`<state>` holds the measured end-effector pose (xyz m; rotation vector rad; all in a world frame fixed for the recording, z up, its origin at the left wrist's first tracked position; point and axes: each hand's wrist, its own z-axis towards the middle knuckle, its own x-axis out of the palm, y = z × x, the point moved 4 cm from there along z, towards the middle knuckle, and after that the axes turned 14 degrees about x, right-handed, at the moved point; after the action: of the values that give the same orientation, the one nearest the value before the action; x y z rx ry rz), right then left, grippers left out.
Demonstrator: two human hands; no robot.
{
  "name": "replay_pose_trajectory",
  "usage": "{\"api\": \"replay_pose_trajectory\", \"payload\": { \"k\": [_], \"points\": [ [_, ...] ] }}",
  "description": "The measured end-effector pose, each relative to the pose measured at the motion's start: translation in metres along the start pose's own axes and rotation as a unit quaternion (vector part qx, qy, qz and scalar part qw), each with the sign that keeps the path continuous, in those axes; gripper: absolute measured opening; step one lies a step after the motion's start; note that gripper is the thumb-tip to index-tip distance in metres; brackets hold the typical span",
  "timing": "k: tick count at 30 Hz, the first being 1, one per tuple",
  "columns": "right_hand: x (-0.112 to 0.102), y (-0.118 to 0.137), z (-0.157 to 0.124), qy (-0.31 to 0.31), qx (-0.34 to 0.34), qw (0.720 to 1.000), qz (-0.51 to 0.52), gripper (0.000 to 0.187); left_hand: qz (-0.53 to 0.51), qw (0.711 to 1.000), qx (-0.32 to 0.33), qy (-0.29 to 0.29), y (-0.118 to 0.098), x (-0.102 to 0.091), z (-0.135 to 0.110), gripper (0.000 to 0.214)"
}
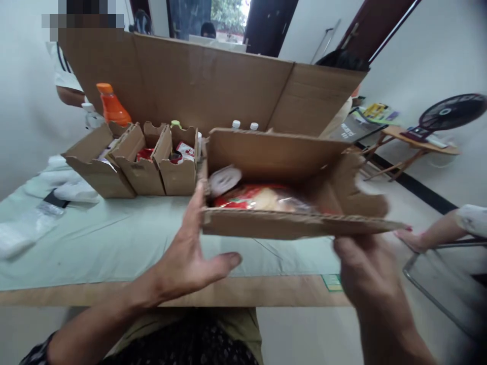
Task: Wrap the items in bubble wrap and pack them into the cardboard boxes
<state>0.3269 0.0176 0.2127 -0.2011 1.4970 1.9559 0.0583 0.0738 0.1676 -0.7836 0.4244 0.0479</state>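
In the head view a long open cardboard box (258, 223) is tilted towards me, above the cloth-covered table. My left hand (190, 258) presses its fingers against the left end, with the thumb stretched out below the front wall. Beneath the front right part, my right hand (369, 268) grips the box; it is blurred and its fingertips are hidden. Inside lie a shiny red and clear package (262, 196) and a white roll-like item (225, 180), whose kind I cannot make out.
Several narrow cardboard boxes (144, 172) with packets stand at the left, an orange bottle (114, 107) behind them. Plastic bags (28, 228) lie at the table's left. A tall cardboard panel (213, 81) stands behind. Another person's arm (433, 235) rests at right, near a fan (445, 112).
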Motion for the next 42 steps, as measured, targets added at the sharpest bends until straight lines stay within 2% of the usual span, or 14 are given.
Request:
{"api": "replay_pose_trajectory", "payload": {
  "k": [3, 5, 8, 12, 16, 19, 22, 25, 27, 30, 33, 35, 39, 42],
  "points": [
    [0.031, 0.008, 0.003, 0.092, 0.022, 0.994, 0.047, 0.057, -0.013, 0.998, -0.003, -0.062, 0.007, -0.029, -0.01, 0.083],
    [0.044, 0.016, 0.022, 0.08, 0.003, 0.993, 0.083, 0.065, -0.017, 0.995, 0.019, -0.095, 0.013, -0.04, 0.0, 0.088],
    [0.041, 0.011, 0.037, 0.023, 0.0, 0.996, 0.09, 0.064, -0.008, 0.996, 0.026, -0.081, 0.019, -0.024, 0.003, 0.1],
    [0.053, -0.025, 0.014, 0.054, 0.051, 0.993, 0.093, 0.071, 0.028, 0.995, -0.051, -0.084, 0.035, 0.008, -0.058, 0.103],
    [0.121, -0.054, 0.004, 0.188, 0.086, 0.971, 0.12, 0.087, 0.055, 0.972, -0.182, -0.138, 0.063, 0.005, -0.133, 0.098],
    [0.161, -0.056, 0.019, 0.293, 0.068, 0.944, 0.135, 0.089, 0.07, 0.957, -0.219, -0.179, 0.075, -0.006, -0.159, 0.091],
    [0.157, -0.047, 0.047, 0.365, 0.044, 0.925, 0.092, 0.088, 0.08, 0.943, -0.245, -0.21, 0.078, -0.009, -0.166, 0.081],
    [0.126, -0.022, 0.097, 0.285, -0.004, 0.958, 0.003, 0.068, 0.073, 0.936, -0.267, -0.218, 0.081, -0.004, -0.171, 0.078],
    [0.123, 0.003, 0.14, 0.224, -0.082, 0.966, -0.098, 0.051, 0.067, 0.933, -0.279, -0.218, 0.085, -0.002, -0.176, 0.08],
    [0.167, 0.026, 0.199, 0.246, -0.195, 0.892, -0.324, 0.042, 0.085, 0.922, -0.306, -0.221, 0.094, -0.002, -0.186, 0.078],
    [0.228, 0.016, 0.247, 0.267, -0.196, 0.795, -0.507, 0.025, 0.128, 0.912, -0.33, -0.208, 0.101, -0.003, -0.194, 0.068],
    [0.258, 0.003, 0.268, 0.268, -0.17, 0.767, -0.558, 0.015, 0.149, 0.908, -0.334, -0.203, 0.104, -0.003, -0.197, 0.062],
    [0.27, -0.006, 0.286, 0.26, -0.138, 0.76, -0.579, 0.02, 0.173, 0.899, -0.347, -0.204, 0.106, -0.002, -0.202, 0.057],
    [0.236, 0.014, 0.267, 0.235, -0.193, 0.812, -0.497, 0.029, 0.182, 0.895, -0.359, -0.193, 0.108, -0.004, -0.21, 0.054]
  ]
}}
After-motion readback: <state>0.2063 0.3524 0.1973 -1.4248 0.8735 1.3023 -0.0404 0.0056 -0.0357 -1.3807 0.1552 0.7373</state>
